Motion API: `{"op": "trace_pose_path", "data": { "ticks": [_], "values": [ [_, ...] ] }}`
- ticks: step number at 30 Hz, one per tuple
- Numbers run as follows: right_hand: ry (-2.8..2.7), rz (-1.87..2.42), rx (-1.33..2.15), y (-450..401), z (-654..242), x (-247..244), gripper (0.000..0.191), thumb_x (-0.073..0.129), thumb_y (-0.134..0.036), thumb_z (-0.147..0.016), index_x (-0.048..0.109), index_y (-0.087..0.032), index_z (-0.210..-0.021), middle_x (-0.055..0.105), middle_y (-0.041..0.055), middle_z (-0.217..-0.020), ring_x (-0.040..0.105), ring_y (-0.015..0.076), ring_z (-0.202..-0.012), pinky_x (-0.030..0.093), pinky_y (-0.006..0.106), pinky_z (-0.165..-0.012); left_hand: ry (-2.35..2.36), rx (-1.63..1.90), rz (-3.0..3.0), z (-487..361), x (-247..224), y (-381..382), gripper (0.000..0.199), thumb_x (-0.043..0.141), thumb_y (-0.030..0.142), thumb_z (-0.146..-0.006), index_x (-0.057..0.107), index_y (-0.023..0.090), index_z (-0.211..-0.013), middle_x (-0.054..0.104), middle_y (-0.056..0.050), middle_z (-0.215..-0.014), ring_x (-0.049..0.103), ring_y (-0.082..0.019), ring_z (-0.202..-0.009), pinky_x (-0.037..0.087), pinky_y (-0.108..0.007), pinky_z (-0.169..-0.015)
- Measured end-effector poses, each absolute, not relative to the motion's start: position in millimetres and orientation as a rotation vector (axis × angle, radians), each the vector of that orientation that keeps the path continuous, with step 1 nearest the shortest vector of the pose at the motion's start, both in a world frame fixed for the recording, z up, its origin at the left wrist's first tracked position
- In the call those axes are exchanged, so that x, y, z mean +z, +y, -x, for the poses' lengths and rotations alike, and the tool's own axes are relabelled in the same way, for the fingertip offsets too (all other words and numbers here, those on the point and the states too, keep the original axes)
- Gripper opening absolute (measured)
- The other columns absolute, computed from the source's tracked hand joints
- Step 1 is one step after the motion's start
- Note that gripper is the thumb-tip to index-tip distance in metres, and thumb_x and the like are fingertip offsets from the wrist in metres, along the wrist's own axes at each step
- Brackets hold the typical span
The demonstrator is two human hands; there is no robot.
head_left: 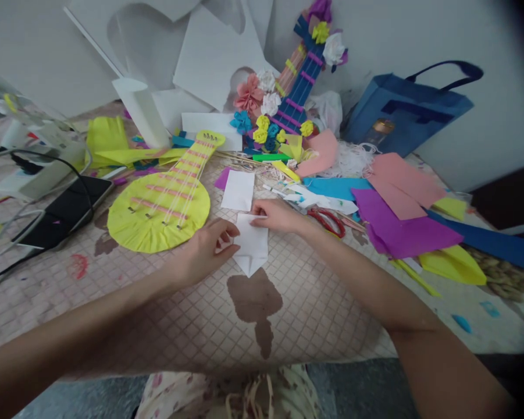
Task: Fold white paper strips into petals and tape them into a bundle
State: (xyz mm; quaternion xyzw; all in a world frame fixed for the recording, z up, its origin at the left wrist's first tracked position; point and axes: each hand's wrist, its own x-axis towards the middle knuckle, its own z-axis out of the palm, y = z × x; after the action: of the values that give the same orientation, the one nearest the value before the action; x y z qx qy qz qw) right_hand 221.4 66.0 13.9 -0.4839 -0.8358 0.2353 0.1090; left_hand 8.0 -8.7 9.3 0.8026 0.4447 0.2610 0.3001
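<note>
A small white paper [252,241] lies near the middle of the table, its near end folded to a point. My right hand [277,215] pinches its upper right edge between thumb and fingers. At its left edge is my left hand [207,250], fingers curved with a gap between thumb and forefinger, nothing visible in the gap. Just beyond, a second white paper [238,190] lies flat over a purple piece. Left of the papers rests a yellow paper instrument [159,206] with pink strips and white strings.
Red-handled scissors [327,222] lie right of my right hand, near purple paper [403,227] and pink paper [403,180]. A flowered blue paper instrument [303,78] and blue bag [407,113] stand behind. A black phone [65,209] and cables lie left.
</note>
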Motion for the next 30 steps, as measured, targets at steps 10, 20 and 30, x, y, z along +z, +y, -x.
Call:
{"op": "trace_pose_path", "data": {
  "ticks": [10, 20, 30],
  "values": [
    [-1.570, 1.133, 1.448, 45, -247, 17, 0.026, 0.065, -0.038, -0.073, 0.048, -0.019, -0.077, 0.052, -0.0039, -0.069, 0.050, 0.0100, -0.060, 0.040, 0.023, -0.054, 0.970, 0.699, -1.467, -19, 3, 4, 0.064, 0.073, 0.022, -0.064, 0.038, 0.015, -0.118, 0.064, -0.011, -0.104, 0.063, -0.020, -0.094, 0.052, -0.037, -0.079],
    [-1.250, 1.201, 1.377, 5, -263, 6, 0.052, 0.070, -0.024, -0.069, 0.041, -0.025, -0.112, 0.061, -0.0041, -0.077, 0.058, 0.0114, -0.066, 0.045, 0.025, -0.061, 1.018, 0.660, -1.384, -15, 16, 23, 0.049, 0.069, 0.022, -0.065, 0.047, 0.014, -0.109, 0.067, -0.002, -0.076, 0.066, -0.017, -0.072, 0.052, -0.032, -0.066],
    [-1.513, 1.246, 1.667, -68, -258, 4, 0.027, 0.061, -0.025, -0.081, 0.057, -0.019, -0.106, 0.062, 0.0023, -0.088, 0.056, 0.0101, -0.072, 0.044, 0.024, -0.064, 0.922, 0.295, -1.872, -27, 31, 80, 0.041, 0.067, 0.023, -0.067, 0.058, 0.011, -0.106, 0.060, 0.001, -0.064, 0.057, -0.012, -0.059, 0.042, -0.022, -0.054]
  ]
}}
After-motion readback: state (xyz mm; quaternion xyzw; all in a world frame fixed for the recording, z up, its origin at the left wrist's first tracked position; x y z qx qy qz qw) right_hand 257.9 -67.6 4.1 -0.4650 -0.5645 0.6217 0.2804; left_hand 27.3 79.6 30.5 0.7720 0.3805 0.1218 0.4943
